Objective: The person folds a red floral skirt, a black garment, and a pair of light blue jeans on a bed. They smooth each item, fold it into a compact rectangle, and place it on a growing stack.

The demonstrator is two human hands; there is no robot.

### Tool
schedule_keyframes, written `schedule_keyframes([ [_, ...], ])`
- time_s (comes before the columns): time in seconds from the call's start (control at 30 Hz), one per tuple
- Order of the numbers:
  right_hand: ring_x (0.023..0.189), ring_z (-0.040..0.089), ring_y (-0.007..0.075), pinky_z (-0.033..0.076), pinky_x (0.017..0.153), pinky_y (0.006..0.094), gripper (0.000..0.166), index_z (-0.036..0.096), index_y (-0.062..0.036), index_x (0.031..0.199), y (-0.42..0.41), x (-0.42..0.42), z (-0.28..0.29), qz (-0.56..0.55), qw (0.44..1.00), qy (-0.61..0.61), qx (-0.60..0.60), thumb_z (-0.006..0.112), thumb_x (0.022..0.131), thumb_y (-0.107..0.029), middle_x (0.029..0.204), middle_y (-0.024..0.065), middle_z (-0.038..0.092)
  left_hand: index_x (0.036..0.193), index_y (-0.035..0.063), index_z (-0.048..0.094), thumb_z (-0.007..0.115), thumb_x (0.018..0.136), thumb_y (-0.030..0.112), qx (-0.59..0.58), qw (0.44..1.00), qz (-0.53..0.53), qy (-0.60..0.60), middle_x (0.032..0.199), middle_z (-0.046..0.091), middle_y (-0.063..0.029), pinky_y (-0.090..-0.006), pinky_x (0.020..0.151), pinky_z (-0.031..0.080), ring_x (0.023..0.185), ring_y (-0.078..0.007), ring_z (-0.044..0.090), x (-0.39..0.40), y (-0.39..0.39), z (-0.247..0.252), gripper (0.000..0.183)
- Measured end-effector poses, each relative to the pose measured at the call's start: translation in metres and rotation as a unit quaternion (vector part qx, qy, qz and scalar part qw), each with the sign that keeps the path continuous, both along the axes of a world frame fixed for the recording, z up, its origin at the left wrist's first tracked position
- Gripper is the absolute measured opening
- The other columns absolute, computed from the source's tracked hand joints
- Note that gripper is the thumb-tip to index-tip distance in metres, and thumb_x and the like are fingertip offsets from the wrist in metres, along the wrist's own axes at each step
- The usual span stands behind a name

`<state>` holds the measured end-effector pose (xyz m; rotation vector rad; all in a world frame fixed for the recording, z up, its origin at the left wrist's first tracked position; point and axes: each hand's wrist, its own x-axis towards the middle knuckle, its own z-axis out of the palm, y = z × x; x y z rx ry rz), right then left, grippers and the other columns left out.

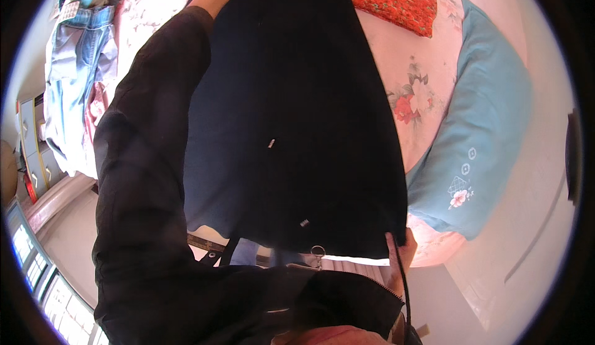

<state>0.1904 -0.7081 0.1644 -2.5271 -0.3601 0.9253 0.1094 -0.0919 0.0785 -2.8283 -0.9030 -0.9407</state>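
A large black cloth (297, 112), perhaps a garment, lies spread over the bed and reaches down towards my body. Two small pale marks show on it. At its lower right corner my right hand (405, 252) grips the edge between thumb and fingers, with a thin dark cord beside them. My left arm, in a black sleeve, stretches along the cloth's left side to the top of the picture. Only the wrist and bare forearm show there; my left hand is out of view beyond the edge.
A floral bedsheet (418, 108) covers the bed. A red patterned cloth item (399, 1) lies at the upper right, a blue pillow (483, 112) along the right. Folded jeans (83, 61) lie far left, near a drawer cabinet (35, 145). A metal ring (318, 251) hangs before my jacket.
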Motion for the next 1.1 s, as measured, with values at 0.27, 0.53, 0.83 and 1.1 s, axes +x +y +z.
schedule_keyframes([
  [0.27, 0.067, 0.049, 0.0128, 0.040, 0.061, 0.0268, 0.029, 0.061, 0.0008, 0.091, -0.068, -0.011, -0.077, 0.039, 0.985, 0.155, 0.059, 0.071, 0.068, -0.014, 0.086, 0.0045, 0.057, 0.099, 0.0098, 0.057, 0.069, 0.070, 0.024, -0.011, 0.982, 0.145, 0.123, 0.102, 0.054, -0.0087, -0.0423, 0.083, 0.039, 0.098, -0.0279, 0.051, 0.021, -0.012, -0.020, 0.035],
  [0.53, 0.080, 0.055, 0.0128, 0.043, 0.074, 0.0258, 0.040, 0.057, 0.0024, 0.101, -0.080, -0.026, -0.071, -0.035, 0.986, 0.157, 0.049, 0.069, 0.075, -0.027, 0.085, 0.0068, 0.062, 0.117, 0.0092, 0.050, 0.064, 0.079, 0.025, -0.007, 0.999, 0.032, -0.031, 0.111, 0.057, -0.0108, -0.0333, 0.084, 0.044, 0.100, -0.0258, 0.056, -0.064, -0.053, 0.011, 0.044],
  [0.83, 0.099, 0.055, 0.0213, 0.044, 0.088, 0.0327, 0.036, 0.050, 0.0045, 0.116, -0.136, -0.064, -0.085, -0.339, 0.829, 0.372, 0.245, 0.056, 0.084, -0.012, 0.109, 0.0120, 0.058, 0.121, 0.0021, 0.047, 0.066, 0.079, 0.032, -0.440, 0.857, 0.266, -0.012, 0.106, 0.058, -0.0138, -0.0313, 0.085, 0.043, 0.101, -0.0204, 0.055, -0.425, -0.222, 0.023, 0.054],
  [1.1, 0.099, 0.056, 0.0224, 0.046, 0.084, 0.0357, 0.025, 0.054, -0.0006, 0.108, -0.139, -0.078, -0.081, -0.358, 0.754, 0.288, 0.469, 0.052, 0.087, -0.013, 0.108, 0.0102, 0.060, 0.129, -0.0032, 0.033, 0.070, 0.075, 0.034, -0.656, 0.695, 0.285, -0.072, 0.118, 0.050, -0.0160, -0.0316, 0.089, 0.040, 0.107, -0.0224, 0.049, -0.534, -0.366, -0.017, 0.076],
])
